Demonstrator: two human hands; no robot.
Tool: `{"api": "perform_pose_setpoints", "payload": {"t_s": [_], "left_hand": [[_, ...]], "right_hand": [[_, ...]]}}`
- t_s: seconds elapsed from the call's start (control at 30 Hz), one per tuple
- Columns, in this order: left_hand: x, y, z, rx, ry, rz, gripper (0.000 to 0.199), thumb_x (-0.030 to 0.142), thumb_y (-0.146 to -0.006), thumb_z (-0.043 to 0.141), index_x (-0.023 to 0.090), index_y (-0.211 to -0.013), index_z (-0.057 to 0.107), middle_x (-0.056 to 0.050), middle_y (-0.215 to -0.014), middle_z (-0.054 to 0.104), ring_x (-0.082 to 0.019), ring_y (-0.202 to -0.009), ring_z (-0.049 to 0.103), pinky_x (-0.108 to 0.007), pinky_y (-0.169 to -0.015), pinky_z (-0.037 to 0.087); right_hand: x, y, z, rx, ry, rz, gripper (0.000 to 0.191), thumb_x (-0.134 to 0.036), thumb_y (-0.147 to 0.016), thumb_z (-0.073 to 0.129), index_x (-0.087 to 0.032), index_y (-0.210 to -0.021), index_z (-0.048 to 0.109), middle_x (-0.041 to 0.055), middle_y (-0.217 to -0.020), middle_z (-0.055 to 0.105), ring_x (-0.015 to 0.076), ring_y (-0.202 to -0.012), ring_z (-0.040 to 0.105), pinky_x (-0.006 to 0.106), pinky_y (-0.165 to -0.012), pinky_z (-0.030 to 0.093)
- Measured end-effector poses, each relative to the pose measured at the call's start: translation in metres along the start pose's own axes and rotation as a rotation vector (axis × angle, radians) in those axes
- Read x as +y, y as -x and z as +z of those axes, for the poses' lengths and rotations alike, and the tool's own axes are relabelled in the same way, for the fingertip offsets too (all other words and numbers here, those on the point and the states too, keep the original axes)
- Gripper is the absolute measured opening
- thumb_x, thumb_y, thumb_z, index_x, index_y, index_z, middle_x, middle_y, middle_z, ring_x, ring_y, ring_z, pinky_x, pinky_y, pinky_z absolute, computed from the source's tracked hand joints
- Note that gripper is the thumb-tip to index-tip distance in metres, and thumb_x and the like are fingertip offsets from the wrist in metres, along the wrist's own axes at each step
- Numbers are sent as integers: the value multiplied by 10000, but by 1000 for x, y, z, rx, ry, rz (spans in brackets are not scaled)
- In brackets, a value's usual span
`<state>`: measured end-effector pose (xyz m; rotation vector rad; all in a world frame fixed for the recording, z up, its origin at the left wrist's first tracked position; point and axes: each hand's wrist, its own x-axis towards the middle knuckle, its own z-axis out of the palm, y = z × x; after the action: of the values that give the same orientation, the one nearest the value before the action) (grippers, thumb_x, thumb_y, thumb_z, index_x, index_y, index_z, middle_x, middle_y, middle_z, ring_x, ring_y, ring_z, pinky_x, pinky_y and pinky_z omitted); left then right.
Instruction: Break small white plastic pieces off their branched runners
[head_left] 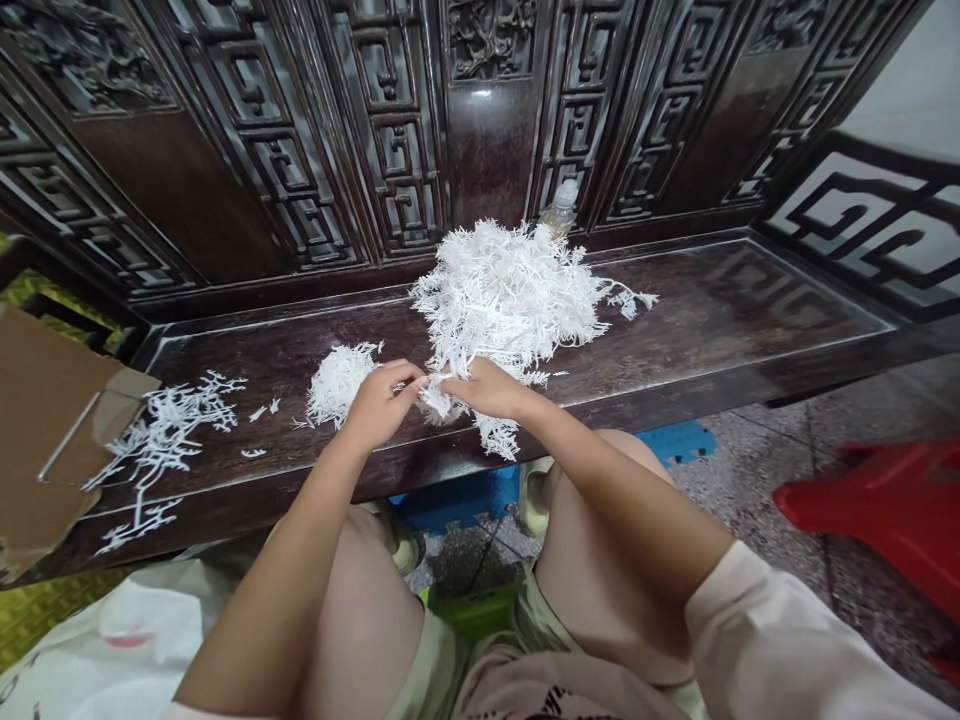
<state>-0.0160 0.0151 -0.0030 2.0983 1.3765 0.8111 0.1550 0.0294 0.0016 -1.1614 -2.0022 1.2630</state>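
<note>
Both my hands meet over the front part of a dark wooden bench. My right hand (486, 388) is closed around a white branched plastic sprig (436, 402). The thumb and fingers of my left hand (384, 402) pinch at the left side of this sprig. Just behind my right hand rises a large heap of white branched sprigs (514, 290), and some hang over the bench's front edge below it. Left of my left hand lies a smaller pile of short white pieces (341, 382). Exactly what sits between the fingertips is partly hidden.
On the left, bare white branched stems (176, 430) lie beside a cardboard box (60, 430). A clear bottle (561, 208) stands behind the heap. The carved wooden backrest (491, 150) closes off the far side. A red plastic stool (885, 510) is on the floor at right.
</note>
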Motion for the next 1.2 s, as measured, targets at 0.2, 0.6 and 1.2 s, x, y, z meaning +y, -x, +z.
{"api": "perform_pose_setpoints", "payload": {"t_s": [0.2,0.6,1.2], "left_hand": [[4,1,3,-97,126,-62,228,358,-731,481,160,-753,591,-33,-752,583,-159,-735,523,-259,-701,394],[6,0,4,20,-65,2,171,241,-711,466,166,-598,570,-33,-665,570,-154,-669,514,-258,-640,387],[-99,29,-54,572,-462,-436,217,319,-722,450,169,-701,605,-60,-741,606,-199,-719,526,-297,-674,377]], "right_hand": [[-2,5,-2,-8,32,-9,223,-367,-691,463,-152,-642,492,-14,-614,470,93,-599,401,210,-570,311],[-2,5,1,-7,51,-64,191,-322,-710,419,-160,-609,425,-24,-590,412,84,-575,369,212,-553,287],[-5,23,-42,33,-31,91,148,-311,-691,453,-173,-637,455,14,-643,454,119,-607,392,268,-581,327]]}}
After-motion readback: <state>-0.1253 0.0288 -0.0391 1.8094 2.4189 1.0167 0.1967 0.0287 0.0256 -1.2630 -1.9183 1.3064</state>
